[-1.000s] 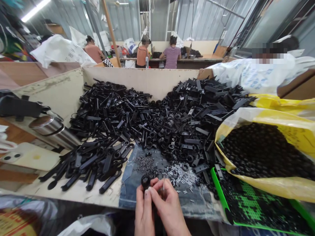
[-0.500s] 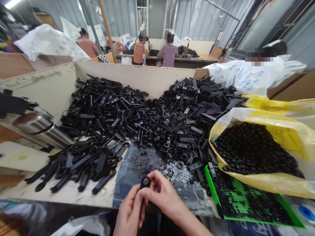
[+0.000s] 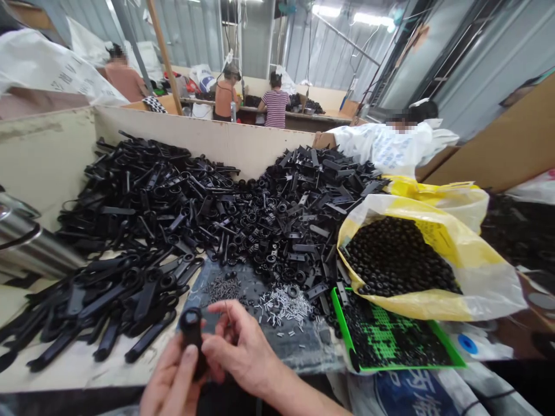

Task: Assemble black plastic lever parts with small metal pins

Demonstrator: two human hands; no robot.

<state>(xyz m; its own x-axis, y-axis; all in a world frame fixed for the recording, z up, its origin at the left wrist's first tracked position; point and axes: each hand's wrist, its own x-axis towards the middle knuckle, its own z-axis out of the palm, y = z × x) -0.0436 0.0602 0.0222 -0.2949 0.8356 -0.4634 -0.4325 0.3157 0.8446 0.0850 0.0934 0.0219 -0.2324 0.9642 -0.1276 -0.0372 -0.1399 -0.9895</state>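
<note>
My left hand (image 3: 173, 384) and my right hand (image 3: 236, 349) meet at the near table edge, both closed on one black plastic handle piece (image 3: 191, 332) with a round end. A thin metal pin shows between the right fingers. Just beyond the hands, a dark cloth (image 3: 299, 341) carries a small heap of dark screws (image 3: 221, 287) and a scatter of silver pins (image 3: 284, 305). Finished-looking black handles (image 3: 113, 300) lie to the left.
A big pile of black plastic parts (image 3: 243, 202) fills the walled table. A yellow bag of black rings (image 3: 399, 263) and a green tray (image 3: 390, 341) sit right. A steel flask (image 3: 26, 242) lies left. A person in white (image 3: 385, 144) is beyond; others work far back.
The view has swung right and my hands have shifted left in the picture. The black piece has turned from ring-end facing me to upright between both hands.
</note>
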